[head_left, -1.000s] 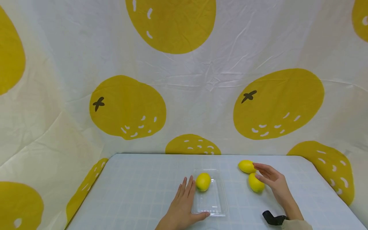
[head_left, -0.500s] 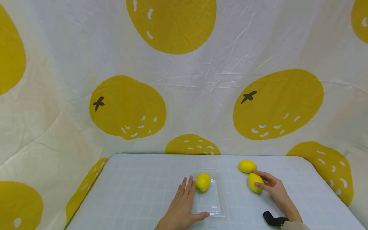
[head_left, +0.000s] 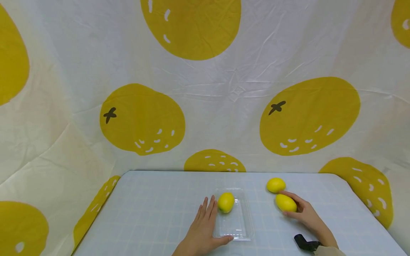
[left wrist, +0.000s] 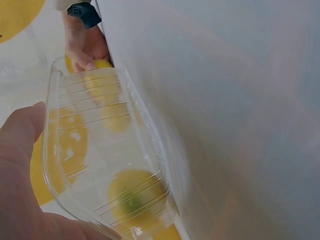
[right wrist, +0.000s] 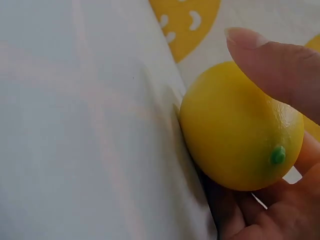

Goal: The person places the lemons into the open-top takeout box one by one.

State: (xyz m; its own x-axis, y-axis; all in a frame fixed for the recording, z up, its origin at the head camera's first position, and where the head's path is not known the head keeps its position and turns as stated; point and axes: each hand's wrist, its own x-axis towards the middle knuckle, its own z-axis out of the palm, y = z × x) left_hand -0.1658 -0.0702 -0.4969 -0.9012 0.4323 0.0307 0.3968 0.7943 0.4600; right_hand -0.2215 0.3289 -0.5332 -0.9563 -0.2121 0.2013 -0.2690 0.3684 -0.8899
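Down at the right, by the table top: a bright yellow, oval lemon (head_left: 286, 203) with a small green tip (right wrist: 278, 155), held in the bare right hand (head_left: 304, 215). Thumb on the near side, other fingers bent around the far side. Just behind: a second lemon, also smooth, yellow and oval (head_left: 276, 185), very close to the held one. Touching or not, hard to tell.

In the middle: a clear, see-through plastic box (head_left: 246, 230), flat on the table. Inside, toward the far left part: a third lemon, yellow and oval too (head_left: 226, 202). Along the left side of the box: the bare left hand (head_left: 203, 227), fingers long and straight, thumb stretched out to the near edge. Nothing squeezed there, just resting against the box.

Under it all: a pale blue table top (head_left: 153, 209) with thin, light squares. At the right wrist: a black, bent thing (head_left: 306, 244), next to a light tan sleeve (head_left: 328, 251). Behind: a white cloth wall (head_left: 221, 117) with big yellow fruit pictures (head_left: 141, 119).
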